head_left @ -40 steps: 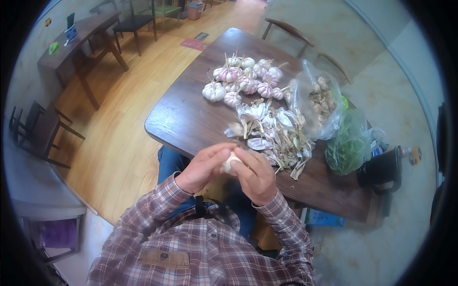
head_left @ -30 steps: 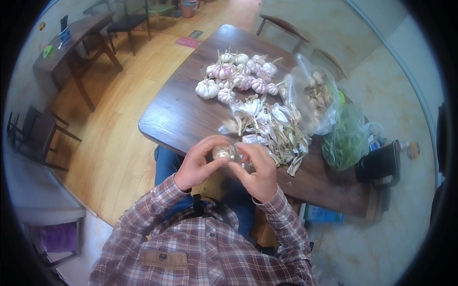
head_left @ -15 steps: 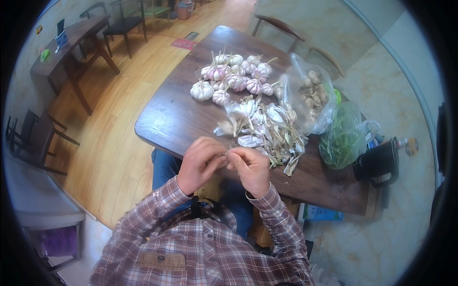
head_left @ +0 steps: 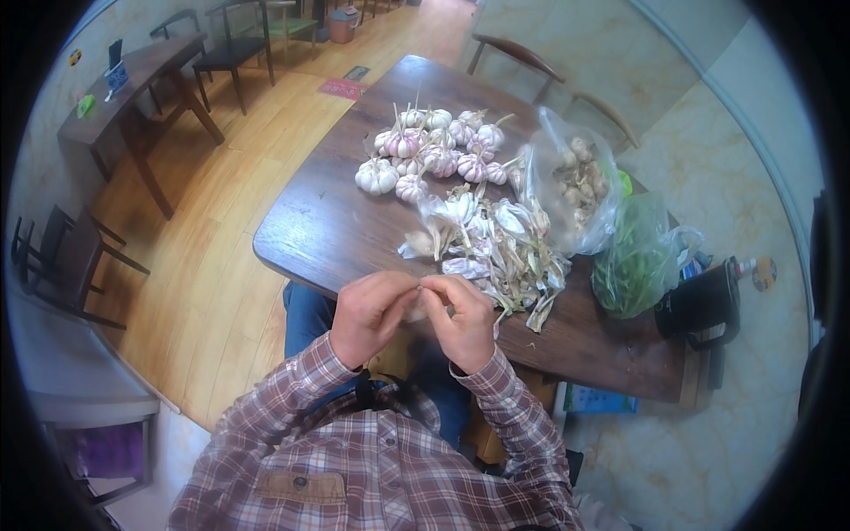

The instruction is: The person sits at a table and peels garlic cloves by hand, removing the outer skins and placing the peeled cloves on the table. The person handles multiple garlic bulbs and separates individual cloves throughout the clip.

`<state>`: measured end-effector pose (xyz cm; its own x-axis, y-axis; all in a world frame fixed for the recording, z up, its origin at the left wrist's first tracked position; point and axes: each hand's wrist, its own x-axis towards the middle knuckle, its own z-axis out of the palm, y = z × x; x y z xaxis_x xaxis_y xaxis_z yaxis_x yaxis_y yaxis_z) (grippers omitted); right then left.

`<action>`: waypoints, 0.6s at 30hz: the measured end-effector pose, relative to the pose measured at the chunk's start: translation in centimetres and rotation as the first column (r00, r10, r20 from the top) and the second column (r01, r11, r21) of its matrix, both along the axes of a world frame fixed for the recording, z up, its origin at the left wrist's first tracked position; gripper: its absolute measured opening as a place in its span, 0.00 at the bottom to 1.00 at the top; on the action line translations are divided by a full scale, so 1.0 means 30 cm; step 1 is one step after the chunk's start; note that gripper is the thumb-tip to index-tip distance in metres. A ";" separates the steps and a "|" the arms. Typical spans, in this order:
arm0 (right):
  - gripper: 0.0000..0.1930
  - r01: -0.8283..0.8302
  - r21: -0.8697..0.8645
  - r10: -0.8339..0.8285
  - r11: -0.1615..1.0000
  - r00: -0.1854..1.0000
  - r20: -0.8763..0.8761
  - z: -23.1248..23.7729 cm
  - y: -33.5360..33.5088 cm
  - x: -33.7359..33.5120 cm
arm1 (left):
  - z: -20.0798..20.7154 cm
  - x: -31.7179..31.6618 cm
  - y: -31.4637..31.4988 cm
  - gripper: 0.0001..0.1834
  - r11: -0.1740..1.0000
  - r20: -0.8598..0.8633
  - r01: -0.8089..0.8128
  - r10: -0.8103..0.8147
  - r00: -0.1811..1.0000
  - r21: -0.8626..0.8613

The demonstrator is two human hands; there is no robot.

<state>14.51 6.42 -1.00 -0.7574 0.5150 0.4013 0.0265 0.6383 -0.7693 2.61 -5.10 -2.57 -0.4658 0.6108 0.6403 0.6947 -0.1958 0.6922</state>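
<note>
Over the near edge of the table, my left hand (head_left: 369,316) and my right hand (head_left: 462,320) meet with fingertips pinched together. Between them shows a little of a pale piece (head_left: 413,311) that looks like garlic, mostly hidden by the fingers. Just beyond my hands lies a heap of dry garlic skins and stalks (head_left: 505,252). Farther back on the table is a cluster of whole garlic bulbs (head_left: 429,150), white and purple-tinged, several with stalks.
Right of the skins, a clear plastic bag (head_left: 580,181) holds pale brown knobbly pieces. Beside it stand a bag of green vegetables (head_left: 630,257) and a black mug (head_left: 701,301). A wooden chair (head_left: 518,55) is behind the wooden table (head_left: 323,208); another table (head_left: 133,84) stands at far left.
My right hand has tilted more upright and both hands sit slightly lower. More of the pale piece now shows between them. The garlic and skins on the table look unchanged.
</note>
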 end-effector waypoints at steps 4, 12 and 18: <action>0.06 0.005 0.078 -0.004 0.997 1.000 -0.014 -0.006 0.001 0.002 | -0.009 0.003 0.010 0.09 1.000 -0.033 0.015 -0.015 0.999 0.006; 0.04 0.093 -0.072 -0.087 0.993 0.993 0.077 -0.072 0.013 0.005 | -0.021 0.014 0.029 0.07 0.993 -0.026 0.095 -0.094 0.995 0.069; 0.05 0.153 -0.313 -0.150 0.937 0.988 0.032 -0.132 0.063 0.021 | -0.081 0.044 -0.005 0.03 0.918 0.703 0.227 -0.396 0.591 0.326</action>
<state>15.14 8.30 -4.96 -0.6629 0.7228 0.1952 0.1109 0.3527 -0.9291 3.94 -5.24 -5.01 -0.6326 0.7234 0.2765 -0.1698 -0.4779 0.8619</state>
